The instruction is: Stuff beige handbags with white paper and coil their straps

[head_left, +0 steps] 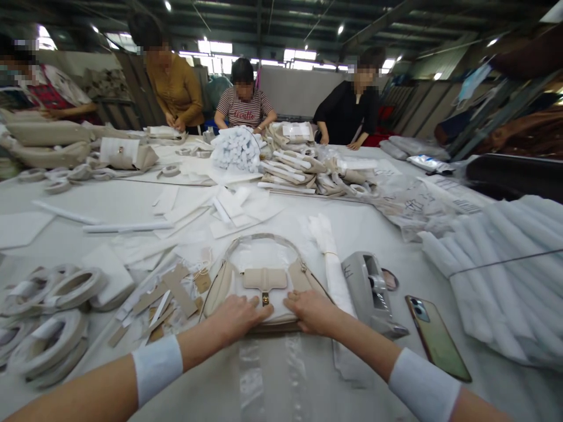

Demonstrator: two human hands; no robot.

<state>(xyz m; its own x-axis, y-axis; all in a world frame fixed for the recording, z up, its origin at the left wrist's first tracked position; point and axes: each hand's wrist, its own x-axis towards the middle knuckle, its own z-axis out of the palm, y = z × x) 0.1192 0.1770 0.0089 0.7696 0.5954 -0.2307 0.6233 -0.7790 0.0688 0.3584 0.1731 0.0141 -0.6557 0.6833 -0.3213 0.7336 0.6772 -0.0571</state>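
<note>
A cream handbag (264, 280) with a flap, a gold clasp and a curved strap lies flat on the white table (132, 205) in front of me. My left hand (237, 316) rests on its lower left part, fingers bent and pressed down on the flap. My right hand (313, 310) lies on its lower right part, fingers curled over the bag's edge. Both wrists wear white bands. Clear plastic film (253, 375) lies between my forearms, just below the bag.
A grey tape dispenser (369, 290) and a phone (437, 337) sit right of the bag. Rolled white paper (497, 264) is stacked at right, coiled straps (48, 322) at left, card tags (176, 290) beside the bag. Several people work at the far side.
</note>
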